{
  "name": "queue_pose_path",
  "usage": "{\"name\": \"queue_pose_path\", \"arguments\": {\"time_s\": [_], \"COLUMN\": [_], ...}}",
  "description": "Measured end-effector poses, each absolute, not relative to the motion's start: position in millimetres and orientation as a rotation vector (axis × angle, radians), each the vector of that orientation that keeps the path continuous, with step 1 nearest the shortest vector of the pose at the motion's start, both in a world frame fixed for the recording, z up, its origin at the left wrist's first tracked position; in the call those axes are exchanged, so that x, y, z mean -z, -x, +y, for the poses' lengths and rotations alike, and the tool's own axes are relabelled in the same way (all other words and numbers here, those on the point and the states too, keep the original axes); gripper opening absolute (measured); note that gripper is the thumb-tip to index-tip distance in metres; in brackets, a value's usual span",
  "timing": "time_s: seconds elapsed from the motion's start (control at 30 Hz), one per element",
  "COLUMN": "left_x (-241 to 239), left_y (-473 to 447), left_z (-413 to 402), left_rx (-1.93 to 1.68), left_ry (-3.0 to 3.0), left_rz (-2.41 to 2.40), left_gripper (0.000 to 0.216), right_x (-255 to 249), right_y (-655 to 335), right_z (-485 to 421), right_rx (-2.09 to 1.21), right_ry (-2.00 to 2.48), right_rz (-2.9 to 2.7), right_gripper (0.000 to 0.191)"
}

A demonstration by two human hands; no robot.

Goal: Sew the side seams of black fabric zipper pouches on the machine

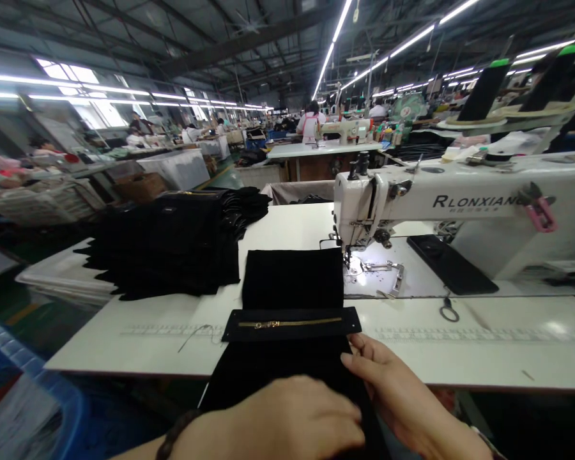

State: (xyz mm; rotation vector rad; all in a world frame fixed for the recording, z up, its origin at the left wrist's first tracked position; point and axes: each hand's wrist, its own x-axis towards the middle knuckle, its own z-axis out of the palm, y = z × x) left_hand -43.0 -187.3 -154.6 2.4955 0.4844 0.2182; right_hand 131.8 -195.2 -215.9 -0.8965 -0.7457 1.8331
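A long black fabric panel (292, 278) with a dark strip holding a gold-toothed zipper (297, 323) across it lies over the table's front edge. My right hand (393, 380) pinches the panel's right edge just below the strip, thumb on top. Over the lower part of the panel is my left hand (273, 418), back up, slightly blurred, with its fingertips hidden. The panel's upper right corner lies beside the needle area of a white sewing machine (383, 198).
Stacked black fabric pieces (172, 249) stand on the left of the table (287, 227). A black phone (453, 263) rests on the machine bed, its ring hanging forward. Pink-handled snippers (540, 211) sit on the machine arm. A blue crate (57, 396) is at lower left.
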Motion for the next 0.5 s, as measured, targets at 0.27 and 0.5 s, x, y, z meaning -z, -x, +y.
{"name": "queue_pose_path", "arguments": {"time_s": [0.27,0.5], "left_x": [191.1,187.8], "left_y": [93.6,107.6], "left_z": [-154.0,-158.5], "left_rx": [-0.271,-0.401], "left_ry": [-2.576,-2.822], "left_rz": [1.238,1.278], "left_gripper": [0.058,0.067], "right_x": [201.8,190.2], "right_y": [-122.4,-120.8], "right_z": [-187.7,-185.1], "right_rx": [-2.072,-1.774], "right_ry": [0.821,0.898], "right_rz": [-0.737,-1.273], "right_gripper": [0.04,0.041]}}
